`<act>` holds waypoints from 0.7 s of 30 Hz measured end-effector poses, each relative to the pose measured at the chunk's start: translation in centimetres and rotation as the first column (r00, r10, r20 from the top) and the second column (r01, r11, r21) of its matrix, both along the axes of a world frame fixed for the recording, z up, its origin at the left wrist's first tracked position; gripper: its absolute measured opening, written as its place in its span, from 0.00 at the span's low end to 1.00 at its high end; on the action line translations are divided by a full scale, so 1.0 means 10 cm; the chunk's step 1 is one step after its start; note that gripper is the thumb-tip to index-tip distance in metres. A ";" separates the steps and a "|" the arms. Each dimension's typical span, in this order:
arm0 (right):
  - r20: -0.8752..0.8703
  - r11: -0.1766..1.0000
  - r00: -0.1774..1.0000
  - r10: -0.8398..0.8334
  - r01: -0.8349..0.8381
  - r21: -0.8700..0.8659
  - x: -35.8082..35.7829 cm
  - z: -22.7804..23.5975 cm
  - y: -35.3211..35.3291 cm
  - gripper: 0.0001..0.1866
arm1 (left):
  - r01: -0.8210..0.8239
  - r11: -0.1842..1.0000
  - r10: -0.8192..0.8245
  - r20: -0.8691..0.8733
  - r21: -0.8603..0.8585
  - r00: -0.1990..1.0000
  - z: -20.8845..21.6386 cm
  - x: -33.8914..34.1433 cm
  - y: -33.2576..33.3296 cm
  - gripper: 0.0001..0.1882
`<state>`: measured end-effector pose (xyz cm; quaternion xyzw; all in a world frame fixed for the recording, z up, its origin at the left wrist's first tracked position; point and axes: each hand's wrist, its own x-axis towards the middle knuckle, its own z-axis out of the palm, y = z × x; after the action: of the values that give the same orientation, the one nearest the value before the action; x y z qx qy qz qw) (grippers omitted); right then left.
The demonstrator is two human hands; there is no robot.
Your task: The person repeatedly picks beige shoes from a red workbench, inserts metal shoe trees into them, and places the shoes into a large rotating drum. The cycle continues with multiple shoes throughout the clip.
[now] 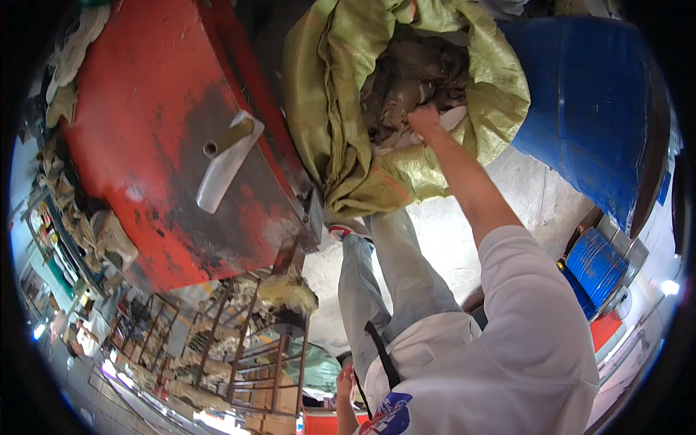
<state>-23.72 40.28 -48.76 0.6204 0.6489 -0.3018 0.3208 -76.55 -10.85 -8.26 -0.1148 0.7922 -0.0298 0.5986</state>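
My right hand (425, 120) reaches down into a yellow-green woven sack (500, 98) with a rolled rim. Brownish-grey crumpled pieces (409, 87) fill the sack. The fingers of that hand are curled at a pale, whitish piece (452, 117); their tips are hidden, so what they grip is unclear. Low in the picture, my left hand (345, 382) hangs beside my waist, near a black strap (382, 355). It is small and partly shaded, and its fingers cannot be read clearly.
A worn red metal surface (152, 109) stands left of the sack, bearing a hollow brown tube (228, 138) and a flat pale strip (221, 177). A blue drum (587, 101) stands at right, another blue drum (596, 264) farther down. Metal racks (250, 348) hold brownish pieces at lower left.
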 end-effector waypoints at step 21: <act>-0.527 0.275 0.544 0.653 0.477 0.834 0.55 4.64 -0.52 0.19 | -0.078 0.370 0.070 0.057 0.926 0.996 0.44 3.35 0.96 0.33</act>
<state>-18.24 35.04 -2.38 0.4044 0.7921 -0.0774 -0.4506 -43.04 -1.21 -3.83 0.2047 0.6648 0.4449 0.5641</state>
